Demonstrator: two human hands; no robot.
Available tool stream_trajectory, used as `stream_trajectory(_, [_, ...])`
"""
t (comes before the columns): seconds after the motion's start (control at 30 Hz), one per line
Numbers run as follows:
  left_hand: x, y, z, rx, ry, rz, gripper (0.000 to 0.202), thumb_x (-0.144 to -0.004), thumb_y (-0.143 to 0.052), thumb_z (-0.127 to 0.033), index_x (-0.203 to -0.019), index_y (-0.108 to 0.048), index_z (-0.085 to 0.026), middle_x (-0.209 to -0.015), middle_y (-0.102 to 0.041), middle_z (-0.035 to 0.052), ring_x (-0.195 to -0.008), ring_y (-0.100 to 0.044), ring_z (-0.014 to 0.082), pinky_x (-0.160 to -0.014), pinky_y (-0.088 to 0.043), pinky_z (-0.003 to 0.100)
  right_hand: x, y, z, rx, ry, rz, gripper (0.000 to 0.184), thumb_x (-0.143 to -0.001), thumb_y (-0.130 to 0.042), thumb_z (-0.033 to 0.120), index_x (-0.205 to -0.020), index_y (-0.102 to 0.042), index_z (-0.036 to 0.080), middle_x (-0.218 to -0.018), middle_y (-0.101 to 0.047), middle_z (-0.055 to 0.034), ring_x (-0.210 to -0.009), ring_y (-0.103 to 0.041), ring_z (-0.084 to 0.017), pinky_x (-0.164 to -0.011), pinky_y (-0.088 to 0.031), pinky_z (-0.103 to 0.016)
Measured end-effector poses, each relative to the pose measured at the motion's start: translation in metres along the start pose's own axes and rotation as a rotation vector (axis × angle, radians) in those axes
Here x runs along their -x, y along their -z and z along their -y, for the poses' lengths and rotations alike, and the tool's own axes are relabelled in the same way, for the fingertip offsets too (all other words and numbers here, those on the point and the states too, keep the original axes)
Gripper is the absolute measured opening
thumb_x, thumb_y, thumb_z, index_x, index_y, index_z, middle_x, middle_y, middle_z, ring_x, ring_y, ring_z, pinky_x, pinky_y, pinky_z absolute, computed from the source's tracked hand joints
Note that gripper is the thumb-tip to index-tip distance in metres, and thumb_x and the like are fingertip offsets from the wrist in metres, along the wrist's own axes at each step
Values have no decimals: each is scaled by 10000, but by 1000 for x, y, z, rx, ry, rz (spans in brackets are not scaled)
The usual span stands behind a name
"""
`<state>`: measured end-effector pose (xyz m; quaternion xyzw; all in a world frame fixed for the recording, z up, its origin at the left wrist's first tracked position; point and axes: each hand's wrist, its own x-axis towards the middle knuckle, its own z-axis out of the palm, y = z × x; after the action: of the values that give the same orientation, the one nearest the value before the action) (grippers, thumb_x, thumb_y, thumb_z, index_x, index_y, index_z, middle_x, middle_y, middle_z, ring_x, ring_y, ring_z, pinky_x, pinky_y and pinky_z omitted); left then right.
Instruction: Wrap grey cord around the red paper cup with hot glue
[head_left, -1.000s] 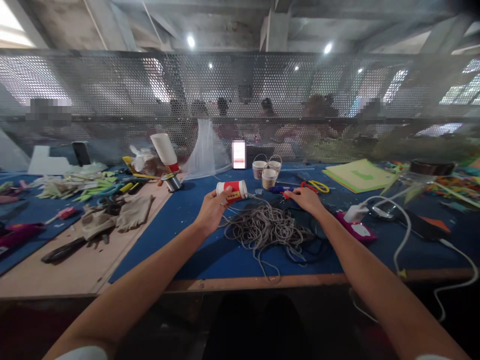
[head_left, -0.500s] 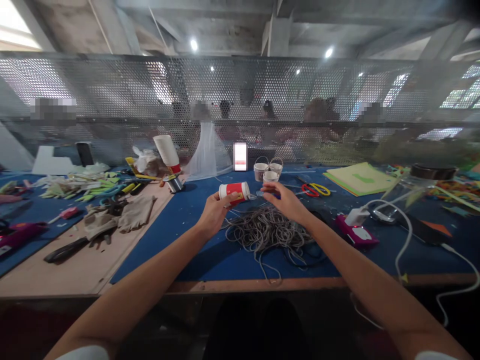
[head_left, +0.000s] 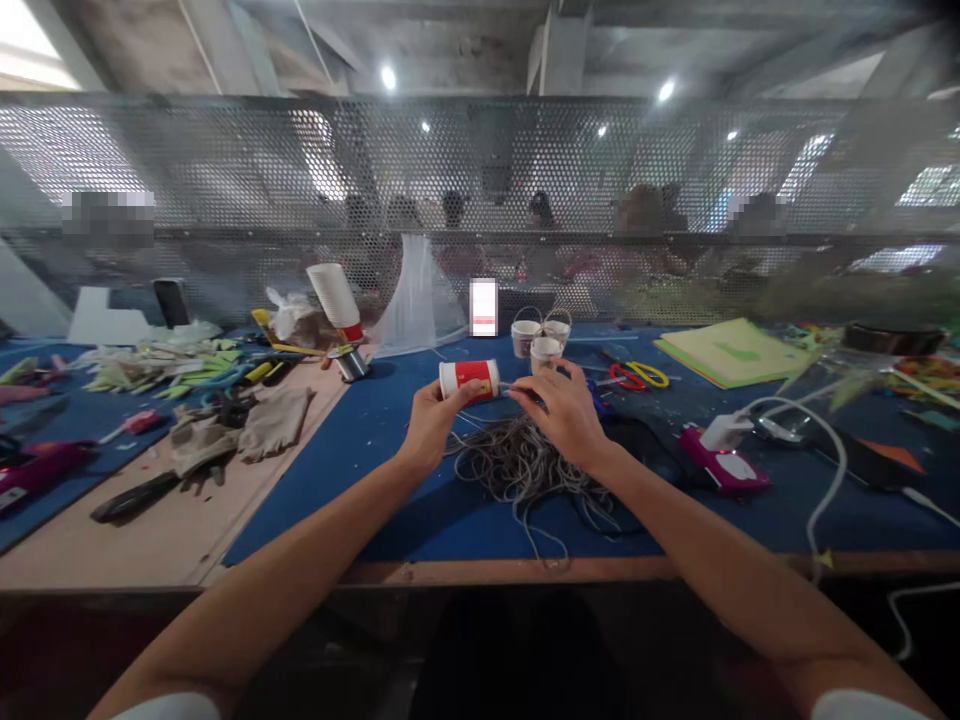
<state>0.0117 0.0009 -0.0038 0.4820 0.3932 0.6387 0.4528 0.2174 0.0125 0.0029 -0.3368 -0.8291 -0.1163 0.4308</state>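
Note:
My left hand (head_left: 433,424) grips a small red and white paper cup (head_left: 470,379), held on its side above the blue mat (head_left: 390,480). Just to the cup's right is my right hand (head_left: 564,412), its fingertips pinched at the cup's mouth on what looks like a thin grey cord end. A tangled pile of grey cord (head_left: 525,465) lies on the mat right under both hands.
Three small cups with wire handles (head_left: 538,340) stand behind the hands, with red and yellow scissors (head_left: 634,375) to their right. A magenta tool (head_left: 724,465), white cable (head_left: 821,450), green paper sheets (head_left: 731,350), gloves (head_left: 247,425) and a perforated metal screen (head_left: 480,200) surround the workspace.
My right hand moved left from the scissors area to the cup's open end and pinched there. The left hand kept hold of the cup.

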Motion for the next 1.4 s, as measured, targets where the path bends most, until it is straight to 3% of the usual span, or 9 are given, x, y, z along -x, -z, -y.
stream_trajectory(0.2, [3,-1,0,-96,-25,19,349,-723,-829,-411,-929,-774,-135,-871,-763,47,-786,-654,171,-815,-508,295,-1,8,5,75,77,-71,114,-999,-564,307,-997,-653,236,-855,-718,-1,-816,-662,-166,-1089,-351,-425])
stream_trajectory(0.6, [10,-6,-8,-174,-26,128,316,-738,-813,-377,-915,-775,-118,-856,-765,51,-757,-649,170,-767,-495,279,-2,15,3,4,43,-118,54,-967,-602,253,-977,-649,278,-845,-715,26,-785,-659,-164,-1094,-351,-433])
stream_trajectory(1.4, [13,-6,-8,-219,-4,197,308,-731,-815,-398,-884,-779,-133,-784,-733,29,-681,-593,140,-661,-450,247,-5,17,-2,-32,8,-153,41,-964,-613,267,-951,-650,281,-784,-678,48,-772,-657,-150,-1111,-343,-415])
